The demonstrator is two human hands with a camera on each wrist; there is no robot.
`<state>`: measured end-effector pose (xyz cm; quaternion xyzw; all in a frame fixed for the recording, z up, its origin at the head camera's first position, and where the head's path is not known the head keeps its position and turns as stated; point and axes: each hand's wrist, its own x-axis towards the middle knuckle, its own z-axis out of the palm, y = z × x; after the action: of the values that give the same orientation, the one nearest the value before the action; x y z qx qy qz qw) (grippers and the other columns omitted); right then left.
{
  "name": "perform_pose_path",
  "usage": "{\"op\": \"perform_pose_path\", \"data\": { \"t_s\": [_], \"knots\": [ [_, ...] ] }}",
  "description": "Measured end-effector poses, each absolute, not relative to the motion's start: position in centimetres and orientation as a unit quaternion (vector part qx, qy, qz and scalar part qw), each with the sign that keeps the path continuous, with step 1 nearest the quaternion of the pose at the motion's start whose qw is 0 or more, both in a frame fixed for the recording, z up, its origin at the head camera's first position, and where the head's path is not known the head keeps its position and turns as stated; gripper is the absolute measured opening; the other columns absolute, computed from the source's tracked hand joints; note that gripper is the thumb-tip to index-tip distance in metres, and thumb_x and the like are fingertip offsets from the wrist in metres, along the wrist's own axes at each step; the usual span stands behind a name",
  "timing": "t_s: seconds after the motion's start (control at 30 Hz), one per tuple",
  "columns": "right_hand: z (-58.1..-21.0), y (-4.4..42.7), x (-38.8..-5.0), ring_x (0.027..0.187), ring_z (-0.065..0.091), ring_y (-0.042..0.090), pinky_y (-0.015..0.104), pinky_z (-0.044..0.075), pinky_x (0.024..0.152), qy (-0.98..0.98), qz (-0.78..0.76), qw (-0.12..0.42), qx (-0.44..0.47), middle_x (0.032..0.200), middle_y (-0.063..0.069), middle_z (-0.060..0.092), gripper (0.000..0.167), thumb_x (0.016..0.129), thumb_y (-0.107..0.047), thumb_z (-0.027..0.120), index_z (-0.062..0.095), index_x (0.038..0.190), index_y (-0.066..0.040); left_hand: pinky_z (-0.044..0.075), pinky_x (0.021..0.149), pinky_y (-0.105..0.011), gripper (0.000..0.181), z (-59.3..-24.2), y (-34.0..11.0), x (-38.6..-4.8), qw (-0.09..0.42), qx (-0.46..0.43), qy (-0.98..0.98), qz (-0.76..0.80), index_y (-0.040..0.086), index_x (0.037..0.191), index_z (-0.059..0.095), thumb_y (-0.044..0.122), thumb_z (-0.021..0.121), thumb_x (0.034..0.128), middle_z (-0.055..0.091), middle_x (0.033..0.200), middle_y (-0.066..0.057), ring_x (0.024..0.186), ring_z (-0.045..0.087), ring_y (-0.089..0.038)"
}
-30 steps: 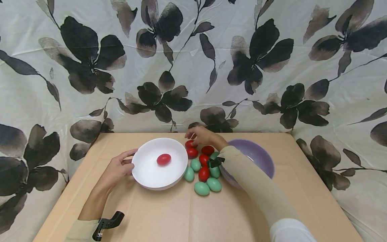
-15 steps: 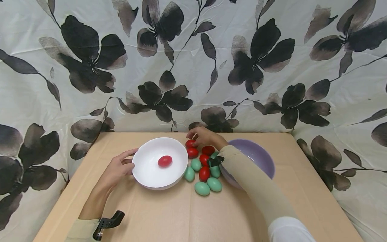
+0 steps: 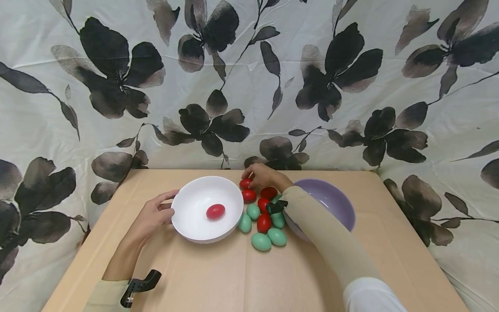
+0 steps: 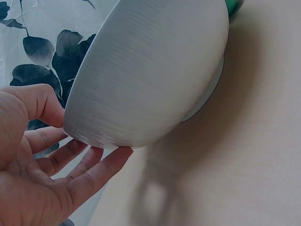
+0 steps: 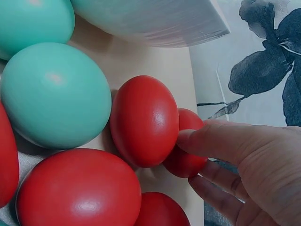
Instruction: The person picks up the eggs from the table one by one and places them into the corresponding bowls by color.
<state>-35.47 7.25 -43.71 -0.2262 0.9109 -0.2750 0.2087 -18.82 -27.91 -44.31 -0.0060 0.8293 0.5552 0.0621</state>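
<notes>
White bowl: holding one red egg; I'm not seeing clearly whether its base is resting fully on the table.
Left hand: gripping the bowl's left edge between thumb and spread fingers.
Right hand: pinching the farthest egg, also red, between thumb and fingertips.
Green eggs: lying with other red eggs beside a purple bowl.

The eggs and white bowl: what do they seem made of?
Red eggs and green eggs: perhaps plastic or painted wood, with a smooth satin finish; their colour is even and the highlights soft. White bowl: probably plastic, fairly matt outside, since its wall shows fine streaks and no sharp reflection; ceramic can't be ruled out.
</notes>
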Motion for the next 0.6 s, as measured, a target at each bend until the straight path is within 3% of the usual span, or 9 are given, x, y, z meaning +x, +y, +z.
{"op": "perform_pose_path", "data": {
  "t_s": [0.6],
  "knots": [
    [-43.96,7.80,-35.74,0.108,0.065,0.025,0.035,0.059,0.090,0.909,-0.273,0.221,-0.223,0.125,0.009,0.068,0.042,0.088,-0.009,0.077,0.069,0.129,-0.013,0.061,0.075,-0.031,0.063,-44.28,-28.15,-18.97,0.069,-0.004,0.825,0.561,0.008,0.153,0.043,0.000,0.056,0.0920,0.048,0.149,-0.026,0.123,0.059,-0.041]
  ]
}}
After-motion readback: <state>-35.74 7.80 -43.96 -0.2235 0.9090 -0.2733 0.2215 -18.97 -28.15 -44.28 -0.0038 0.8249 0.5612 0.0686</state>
